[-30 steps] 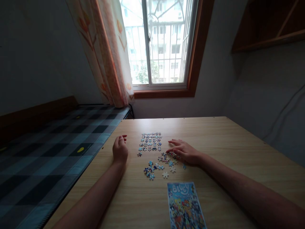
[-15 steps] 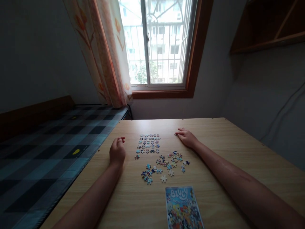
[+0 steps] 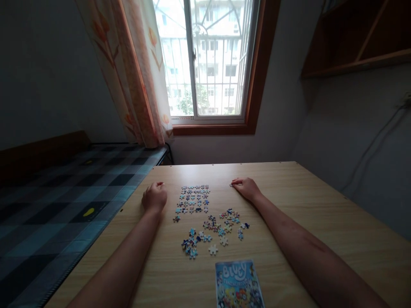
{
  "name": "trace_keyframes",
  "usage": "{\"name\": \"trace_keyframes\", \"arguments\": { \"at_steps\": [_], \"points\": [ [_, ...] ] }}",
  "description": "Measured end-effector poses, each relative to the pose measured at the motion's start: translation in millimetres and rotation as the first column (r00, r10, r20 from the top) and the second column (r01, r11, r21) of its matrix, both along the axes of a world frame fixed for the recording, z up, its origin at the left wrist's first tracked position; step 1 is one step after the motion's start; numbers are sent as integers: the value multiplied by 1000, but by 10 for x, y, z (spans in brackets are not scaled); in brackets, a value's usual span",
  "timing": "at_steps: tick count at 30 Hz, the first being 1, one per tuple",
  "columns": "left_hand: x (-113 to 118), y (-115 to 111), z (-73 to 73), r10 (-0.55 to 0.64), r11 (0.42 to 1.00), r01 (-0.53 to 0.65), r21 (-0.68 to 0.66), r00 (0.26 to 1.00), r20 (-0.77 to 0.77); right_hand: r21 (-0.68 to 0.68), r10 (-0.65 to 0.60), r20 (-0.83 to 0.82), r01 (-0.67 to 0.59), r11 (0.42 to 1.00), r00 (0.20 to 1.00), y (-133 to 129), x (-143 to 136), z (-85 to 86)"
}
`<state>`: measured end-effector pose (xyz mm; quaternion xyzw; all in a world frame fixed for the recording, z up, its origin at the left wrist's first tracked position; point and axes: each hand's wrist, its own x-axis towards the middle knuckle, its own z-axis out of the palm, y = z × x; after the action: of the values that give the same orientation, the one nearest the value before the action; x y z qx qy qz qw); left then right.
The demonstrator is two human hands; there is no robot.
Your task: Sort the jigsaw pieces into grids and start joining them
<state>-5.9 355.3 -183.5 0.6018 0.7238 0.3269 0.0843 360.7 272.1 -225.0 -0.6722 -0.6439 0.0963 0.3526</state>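
Our right grip (image 3: 246,189) is at a piece (image 3: 231,185) on the table (image 3: 289,192), right of the rows (image 3: 192,203); we cannot tell if it pinches. Our left grip (image 3: 155,198) curls, contents unclear. We judge pieces light, stiff, best held by opposite edges.

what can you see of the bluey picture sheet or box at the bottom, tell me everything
The Bluey picture lies face up on the wood-grain table, top edge toward the window. It is rectangular and mostly blue, with a thin pale border, big white "BLUEY" lettering, a blurred smaller line beneath, then crowded, colourful cartoon figures. Its surface looks smooth; whether card or box is unclear. The picture's edge cuts off its bottom. Neither hand touches it.
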Motion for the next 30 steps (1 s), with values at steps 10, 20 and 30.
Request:
{"name": "trace_keyframes", "arguments": {
  "at_steps": [10, 20, 30],
  "points": [
    [-35, 35, -56, -90, 995, 91, 27, 994, -65, -7, -24, 31, 24, 1000, 999, 5, -10, 22],
    [-54, 71, -107, -103, 991, 108, 80, 993, -61, -8, -15, -2, 15, 1000, 1000, 17, -3, -1],
    [-38, 31, -85, -117, 988, 124, 94, 990, -75, -30, 115, -62, -117, 993, 991, -195, -47, 267]
  ]
}}
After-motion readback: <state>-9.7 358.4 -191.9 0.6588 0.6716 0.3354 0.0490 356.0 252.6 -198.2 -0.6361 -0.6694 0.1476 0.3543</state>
